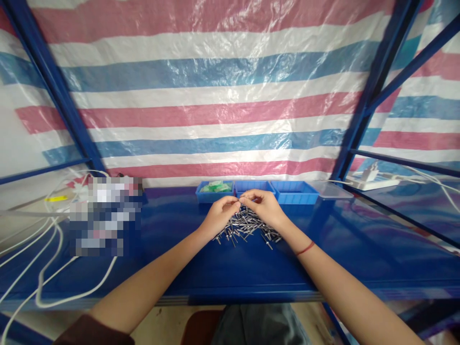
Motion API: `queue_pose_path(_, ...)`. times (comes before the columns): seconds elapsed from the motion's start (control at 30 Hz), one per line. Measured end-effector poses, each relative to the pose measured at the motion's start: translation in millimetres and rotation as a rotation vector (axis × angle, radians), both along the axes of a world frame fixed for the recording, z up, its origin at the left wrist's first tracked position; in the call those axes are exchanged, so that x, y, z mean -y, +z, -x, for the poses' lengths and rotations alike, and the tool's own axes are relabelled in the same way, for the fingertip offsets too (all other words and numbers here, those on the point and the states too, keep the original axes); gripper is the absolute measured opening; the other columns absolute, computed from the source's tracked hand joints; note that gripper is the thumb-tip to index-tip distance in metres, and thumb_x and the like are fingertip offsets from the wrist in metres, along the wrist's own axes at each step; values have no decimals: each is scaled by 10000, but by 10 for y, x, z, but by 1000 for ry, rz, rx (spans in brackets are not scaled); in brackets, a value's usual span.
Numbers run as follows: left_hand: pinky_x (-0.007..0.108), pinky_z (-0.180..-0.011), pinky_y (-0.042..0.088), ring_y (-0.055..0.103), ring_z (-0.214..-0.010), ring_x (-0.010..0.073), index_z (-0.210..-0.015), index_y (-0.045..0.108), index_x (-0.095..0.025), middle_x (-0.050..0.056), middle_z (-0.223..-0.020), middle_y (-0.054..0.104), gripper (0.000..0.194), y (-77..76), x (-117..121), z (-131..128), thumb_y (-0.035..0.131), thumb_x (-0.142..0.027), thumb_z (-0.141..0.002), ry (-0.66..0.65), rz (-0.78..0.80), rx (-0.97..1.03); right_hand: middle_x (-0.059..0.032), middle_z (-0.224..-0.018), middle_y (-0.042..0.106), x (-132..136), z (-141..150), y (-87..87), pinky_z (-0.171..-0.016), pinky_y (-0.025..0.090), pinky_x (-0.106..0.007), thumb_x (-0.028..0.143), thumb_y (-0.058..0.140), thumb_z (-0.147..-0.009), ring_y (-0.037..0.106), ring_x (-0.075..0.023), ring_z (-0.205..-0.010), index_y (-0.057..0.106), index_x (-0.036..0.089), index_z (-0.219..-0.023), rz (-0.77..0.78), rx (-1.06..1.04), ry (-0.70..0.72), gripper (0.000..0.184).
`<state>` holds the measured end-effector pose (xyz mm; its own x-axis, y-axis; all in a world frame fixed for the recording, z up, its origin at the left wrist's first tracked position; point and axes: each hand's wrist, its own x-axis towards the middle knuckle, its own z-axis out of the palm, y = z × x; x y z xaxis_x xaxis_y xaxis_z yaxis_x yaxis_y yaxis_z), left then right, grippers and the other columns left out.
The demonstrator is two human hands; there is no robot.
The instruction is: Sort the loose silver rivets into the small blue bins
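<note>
A loose heap of metal pop rivets lies on the blue tabletop, their thin shanks pointing every way. Above its far side, my left hand and my right hand meet at the fingertips. Both hands are closed in a pinch, thumb against fingers. Whatever they pinch is too small and too covered to make out; a few rivets show just beneath the fingertips. Behind my hands stand three blue bins in a row: the left bin holds green-and-white packets, the middle bin is partly hidden by my right hand, and the right bin shows no contents.
A flat clear plastic lid lies right of the bins. White cables and a blurred-out pile take up the left side. A white power strip sits at the back right. Blue frame posts and a striped plastic sheet enclose the table.
</note>
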<state>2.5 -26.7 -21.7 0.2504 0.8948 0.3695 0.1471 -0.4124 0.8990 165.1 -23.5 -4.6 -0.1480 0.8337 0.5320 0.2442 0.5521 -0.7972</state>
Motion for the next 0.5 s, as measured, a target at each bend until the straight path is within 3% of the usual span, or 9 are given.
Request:
queue_pose_path(0.13,265,-724,475,588,-792,142,-864,594,-141,34,-851,628,222,9,-23,25,602,-340,-766,113,-133,-17,-54,-760,696,5,-12,-1,-643,450,-288,400,622,-737,612,-163,-695,684,159,-796,-29,75,-21,255)
queue_pose_path(0.3,268,-729,471,590,-796,149,-876,606,-147,39,-832,631,248,40,-31,55,571,-377,-793,141,-176,-66,-12,-666,654,16,-3,3,-628,428,-273,367,530,-791,562,-136,-638,656,167,-684,-31,231,71,259)
queue_pose_path(0.37,273,-724,473,598,-809,155,-985,599,-154,47,-871,636,302,44,-33,69,552,-393,-806,173,-184,-121,-14,-643,634,-27,-22,-7,-585,429,-260,388,544,-764,538,-128,-602,638,160,-667,57,119,41,266)
queue_pose_path(0.5,298,-744,470,598,-809,158,-1142,553,-179,43,-887,633,357,40,-30,119,516,-356,-834,140,-314,-394,-40,-690,609,-172,-202,-7,-414,352,-203,398,578,-703,472,-92,-515,614,144,-714,230,-376,-291,256)
